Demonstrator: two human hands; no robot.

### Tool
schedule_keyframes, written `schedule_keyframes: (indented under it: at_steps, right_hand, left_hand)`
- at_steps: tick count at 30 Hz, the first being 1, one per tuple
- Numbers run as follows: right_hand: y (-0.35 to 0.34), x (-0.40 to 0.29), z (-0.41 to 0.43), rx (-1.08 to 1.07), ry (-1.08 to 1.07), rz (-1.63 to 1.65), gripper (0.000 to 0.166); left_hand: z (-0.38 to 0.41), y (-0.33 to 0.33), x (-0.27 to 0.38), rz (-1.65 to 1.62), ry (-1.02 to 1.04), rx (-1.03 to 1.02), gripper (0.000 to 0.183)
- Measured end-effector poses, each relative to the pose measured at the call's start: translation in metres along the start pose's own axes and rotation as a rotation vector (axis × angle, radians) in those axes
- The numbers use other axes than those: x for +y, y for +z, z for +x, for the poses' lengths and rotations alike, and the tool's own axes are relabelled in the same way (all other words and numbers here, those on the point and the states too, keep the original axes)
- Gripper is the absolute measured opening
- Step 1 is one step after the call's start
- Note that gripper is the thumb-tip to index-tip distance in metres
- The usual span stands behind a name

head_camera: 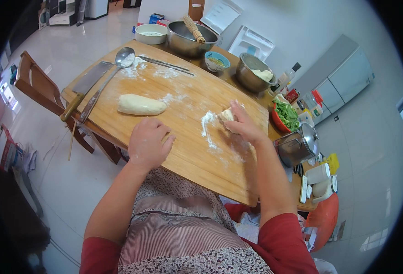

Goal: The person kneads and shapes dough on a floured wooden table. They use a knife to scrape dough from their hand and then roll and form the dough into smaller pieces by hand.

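Note:
My right hand (245,125) grips a lump of dough (226,115) on the right part of the wooden board (187,144), its thumb and fingers around the lump. Part of that dough is hidden under the hand. My left hand (150,142) hovers or rests at the near edge of the board, fingers loosely bent and thumb apart. I see nothing in it, though its palm is hidden. Just beyond it lies a smooth log of pale dough (141,104), apart from the fingers. Loose flour (207,125) is streaked left of the right hand.
A cleaver (93,77), a metal ladle (125,57) with flour and chopsticks (167,65) lie on the board's far left. Beyond stand steel bowls (191,41), a patterned bowl (217,61), a red bowl of greens (285,114) and a lidded steel pot (297,144). A wooden chair (38,80) stands left.

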State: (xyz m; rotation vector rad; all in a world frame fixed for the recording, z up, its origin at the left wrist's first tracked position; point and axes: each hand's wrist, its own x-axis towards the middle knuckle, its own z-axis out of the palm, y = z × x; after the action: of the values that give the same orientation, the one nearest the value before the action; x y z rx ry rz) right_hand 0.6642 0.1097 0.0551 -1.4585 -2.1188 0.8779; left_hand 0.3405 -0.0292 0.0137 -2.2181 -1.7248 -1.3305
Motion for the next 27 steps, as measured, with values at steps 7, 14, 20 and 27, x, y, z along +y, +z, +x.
schedule_keyframes:
  at_steps: [7, 14, 20, 27]
  right_hand:
    - [-0.022, 0.060, 0.007, 0.544, 0.012, -0.377, 0.065]
    - [0.043, -0.048, -0.037, 0.235, -0.268, 0.031, 0.053]
    - [0.084, -0.098, -0.059, 0.252, -0.551, -0.490, 0.050]
    - [0.058, -0.011, 0.074, 0.320, -0.137, -0.622, 0.048]
  left_hand:
    - [0.002, 0.000, 0.003, 0.026, -0.043, -0.044, 0.019]
    - [0.002, -0.001, 0.005, 0.025, -0.067, -0.059, 0.021]
    - [0.000, 0.001, 0.005, 0.017, -0.072, -0.045, 0.022]
    - [0.003, -0.004, 0.008, 0.018, -0.043, -0.038, 0.021]
